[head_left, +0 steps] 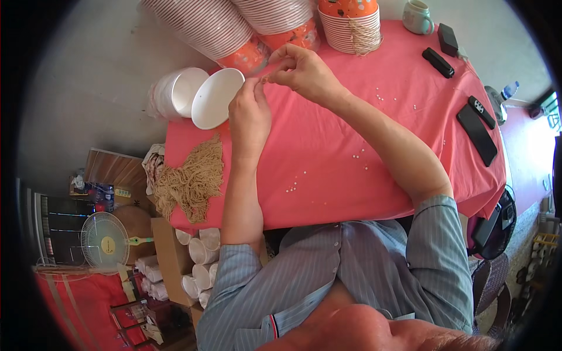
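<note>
My left hand (pixel 250 114) is closed beside the rim of a white-lined paper bucket (pixel 212 100), which leans on its side with its mouth toward me. Its thumb and fingertips pinch together at the top. My right hand (pixel 309 73) comes in from the right, thumb and fingers pressed together close to the left fingertips. Whatever lies between the two pinches is too small to name. Another white bucket (pixel 186 93) stands behind the leaning one. Down and to the left, a heap of tan cords (pixel 196 178) hangs over the table's edge.
Tall stacks of orange-and-white buckets (pixel 205 29) line the back. Some cords drape over a shorter stack (pixel 345 35). Small white pellets (pixel 291 188) dot the pink tablecloth (pixel 328 152). At right are a mug (pixel 417 17), a stapler-like black object (pixel 438 62), a phone (pixel 477 133) and a remote (pixel 482 111).
</note>
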A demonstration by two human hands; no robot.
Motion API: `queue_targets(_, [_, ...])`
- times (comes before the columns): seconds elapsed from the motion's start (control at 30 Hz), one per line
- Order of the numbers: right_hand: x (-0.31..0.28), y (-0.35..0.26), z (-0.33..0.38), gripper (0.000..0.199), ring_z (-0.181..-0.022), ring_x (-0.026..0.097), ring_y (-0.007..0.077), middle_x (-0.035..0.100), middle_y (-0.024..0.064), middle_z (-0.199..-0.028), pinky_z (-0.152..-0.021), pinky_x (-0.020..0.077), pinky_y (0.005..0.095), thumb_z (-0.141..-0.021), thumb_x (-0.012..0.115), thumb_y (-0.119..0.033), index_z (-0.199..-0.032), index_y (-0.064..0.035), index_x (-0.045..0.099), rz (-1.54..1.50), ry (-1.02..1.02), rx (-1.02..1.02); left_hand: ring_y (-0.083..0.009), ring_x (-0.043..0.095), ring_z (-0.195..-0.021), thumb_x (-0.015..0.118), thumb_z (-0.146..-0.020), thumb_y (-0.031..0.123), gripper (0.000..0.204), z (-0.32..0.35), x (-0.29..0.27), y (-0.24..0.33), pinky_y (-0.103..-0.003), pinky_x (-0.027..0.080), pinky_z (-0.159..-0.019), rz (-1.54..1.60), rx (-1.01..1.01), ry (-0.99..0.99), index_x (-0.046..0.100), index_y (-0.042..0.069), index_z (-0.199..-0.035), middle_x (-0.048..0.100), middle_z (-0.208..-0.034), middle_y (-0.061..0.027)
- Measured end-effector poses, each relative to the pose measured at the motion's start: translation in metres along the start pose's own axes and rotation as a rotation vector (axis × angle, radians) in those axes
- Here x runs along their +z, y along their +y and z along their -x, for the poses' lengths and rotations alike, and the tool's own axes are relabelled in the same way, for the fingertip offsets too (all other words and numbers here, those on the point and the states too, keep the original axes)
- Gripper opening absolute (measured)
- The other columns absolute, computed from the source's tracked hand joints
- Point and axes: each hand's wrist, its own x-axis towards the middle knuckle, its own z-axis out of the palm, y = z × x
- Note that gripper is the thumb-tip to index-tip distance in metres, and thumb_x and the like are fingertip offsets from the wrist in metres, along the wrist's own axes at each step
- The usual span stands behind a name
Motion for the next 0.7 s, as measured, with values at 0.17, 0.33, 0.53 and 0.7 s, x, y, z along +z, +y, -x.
queue_targets(0.17, [-0.002,0.002,0.001,0.036,-0.088,0.069,0.0078,0.081,0.0048,-0.095,-0.080,0.0541,0.0278,-0.096,0.076,-0.010,-0.129,-0.0004,0.066,0.037,-0.011,-0.003,-0.0475,0.074,-0.096,0.060,-0.111,0.014,0.017,0.005,0.002,0.006,-0.056,0.055,-0.079,-0.069,0.076,0.075,0.070,-0.001,-0.113,0.076,-0.100,-0.0255])
queue_targets(0.33, [0.000,0.003,0.002,0.033,-0.084,0.067,0.0078,0.080,0.0036,-0.092,-0.078,0.0543,0.0289,-0.095,0.077,-0.011,-0.126,-0.0025,0.069,0.071,0.017,-0.034,-0.0446,0.076,-0.085,0.065,-0.109,0.018,0.018,0.003,-0.004,0.016,-0.054,0.057,-0.072,-0.044,-0.030,0.034,0.073,0.002,-0.112,0.077,-0.092,-0.0222])
queue_targets(0.53, [0.002,0.005,0.001,0.033,-0.088,0.074,0.0189,0.082,0.0080,-0.093,-0.081,0.0580,0.0362,-0.090,0.079,-0.013,-0.120,-0.0032,0.070,0.234,0.050,-0.138,-0.0416,0.077,-0.081,0.068,-0.108,0.022,0.020,0.003,-0.003,0.011,-0.052,0.058,-0.070,-0.122,-0.026,0.036,0.079,0.007,-0.115,0.078,-0.087,-0.0190])
queue_targets(0.7, [0.001,0.006,0.002,0.033,-0.094,0.079,0.0302,0.083,0.0126,-0.098,-0.085,0.0612,0.0432,-0.087,0.079,-0.014,-0.116,-0.0033,0.070,0.291,0.060,-0.190,-0.0417,0.077,-0.079,0.067,-0.107,0.021,0.020,0.004,0.004,0.004,-0.052,0.059,-0.068,-0.202,0.075,0.087,0.081,0.010,-0.115,0.078,-0.084,-0.0179])
